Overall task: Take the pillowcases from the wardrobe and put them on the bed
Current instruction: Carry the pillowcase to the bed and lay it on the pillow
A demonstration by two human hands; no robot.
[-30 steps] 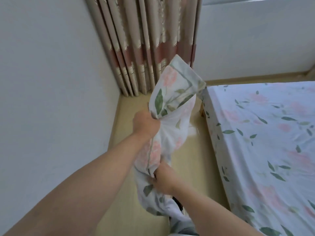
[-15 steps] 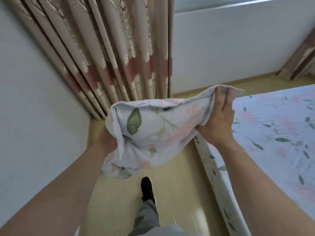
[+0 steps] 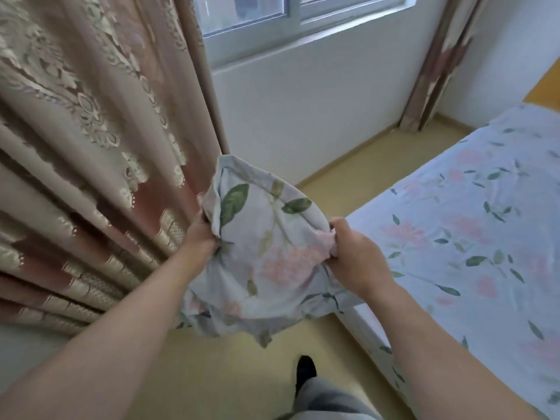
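The right hand (image 3: 354,256) has dropped its upright fingers and now bunches the pillowcase (image 3: 272,262) in a fist, nearer the left hand (image 3: 200,234); stretched flat a moment ago, it balloons up between them.

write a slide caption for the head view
Left hand and right hand grip a floral pillowcase in the air beside the bed.

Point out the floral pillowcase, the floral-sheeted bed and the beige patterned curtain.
floral pillowcase (image 3: 281,262), head view, pink flower at its middle
floral-sheeted bed (image 3: 469,231), head view, bare sheet top
beige patterned curtain (image 3: 91,110), head view, lace motif
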